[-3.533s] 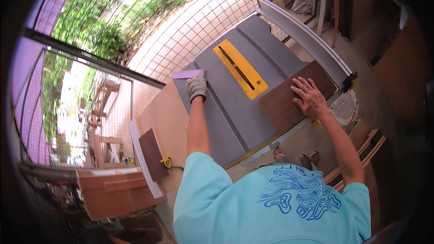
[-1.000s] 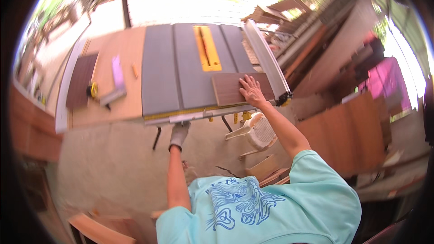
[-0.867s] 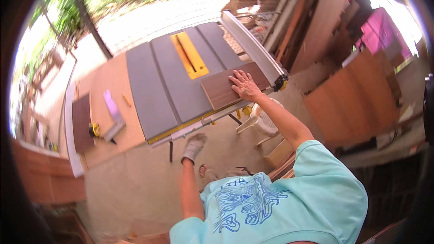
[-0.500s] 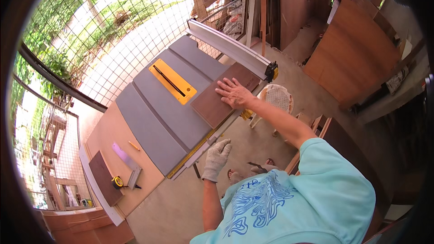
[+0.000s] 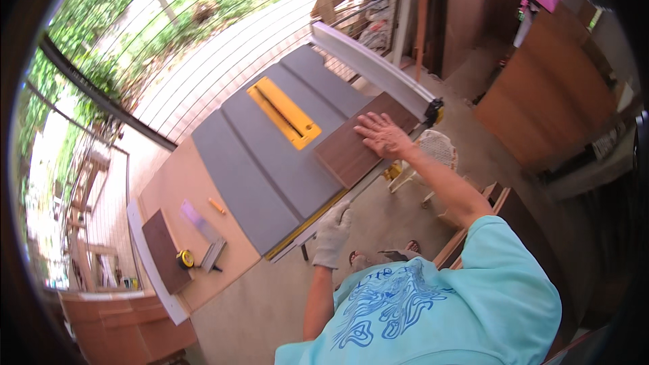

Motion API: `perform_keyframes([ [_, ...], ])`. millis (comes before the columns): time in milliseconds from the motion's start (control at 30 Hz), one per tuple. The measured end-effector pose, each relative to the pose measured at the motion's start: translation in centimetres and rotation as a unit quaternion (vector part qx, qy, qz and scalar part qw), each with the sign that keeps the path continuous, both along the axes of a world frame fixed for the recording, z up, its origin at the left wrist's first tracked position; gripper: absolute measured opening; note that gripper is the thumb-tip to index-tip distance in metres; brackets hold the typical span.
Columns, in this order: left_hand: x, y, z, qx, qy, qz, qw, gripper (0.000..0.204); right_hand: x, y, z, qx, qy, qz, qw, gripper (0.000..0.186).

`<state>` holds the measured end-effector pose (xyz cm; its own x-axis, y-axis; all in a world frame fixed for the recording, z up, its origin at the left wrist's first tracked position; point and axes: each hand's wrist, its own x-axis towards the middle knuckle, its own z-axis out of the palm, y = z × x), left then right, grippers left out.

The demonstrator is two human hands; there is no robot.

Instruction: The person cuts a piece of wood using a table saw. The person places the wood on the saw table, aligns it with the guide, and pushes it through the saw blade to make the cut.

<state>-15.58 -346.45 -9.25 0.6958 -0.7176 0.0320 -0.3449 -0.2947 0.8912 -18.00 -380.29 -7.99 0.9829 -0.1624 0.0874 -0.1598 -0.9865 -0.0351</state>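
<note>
My bare right hand (image 5: 384, 136) lies flat with fingers spread on a dark brown wood board (image 5: 348, 155). The board rests on the grey table saw top (image 5: 250, 155), beside the yellow throat plate (image 5: 284, 113) with its long dark slot. Along the board's far right side runs the saw's metal fence (image 5: 372, 67). My left hand (image 5: 331, 235), in a pale knit work glove, is at the front rail (image 5: 307, 224), its fingers curled together. Nothing shows in it, though the glove is a little blurred; whether it touches the rail I cannot tell.
Left of the saw, a tan panel (image 5: 233, 257) carries a second dark board (image 5: 162, 250), a tape measure (image 5: 184, 259), a square-like metal tool (image 5: 212, 254) and a pencil (image 5: 216, 206). A white stool (image 5: 436, 151) stands right of the saw. Large sheets (image 5: 547, 88) lean behind; wire mesh (image 5: 223, 47) lies beyond.
The whole view has shifted, so the saw appears farther right. My left hand has come closer to the saw's front edge. The right hand stays flat on the board.
</note>
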Motion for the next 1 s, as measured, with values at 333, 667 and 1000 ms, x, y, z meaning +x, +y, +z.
perform_keyframes([
  [333, 1.3, -8.1, -0.1, 0.074, -0.410, -0.009, 0.909, 0.044, 0.0, -1.6, -0.8, -0.008, -0.009, 0.050, 0.999, 0.055],
  [667, 5.1, -15.0, -1.0, 0.112, -0.378, 0.043, 0.918, 0.049, 5.2, -3.1, -0.1, 0.007, -0.055, 0.066, 0.996, 0.052],
  [1000, 9.6, -18.6, 0.1, 0.222, -0.361, 0.121, 0.897, 0.050, 13.1, -5.3, 0.4, 0.096, -0.063, 0.078, 0.990, 0.049],
])
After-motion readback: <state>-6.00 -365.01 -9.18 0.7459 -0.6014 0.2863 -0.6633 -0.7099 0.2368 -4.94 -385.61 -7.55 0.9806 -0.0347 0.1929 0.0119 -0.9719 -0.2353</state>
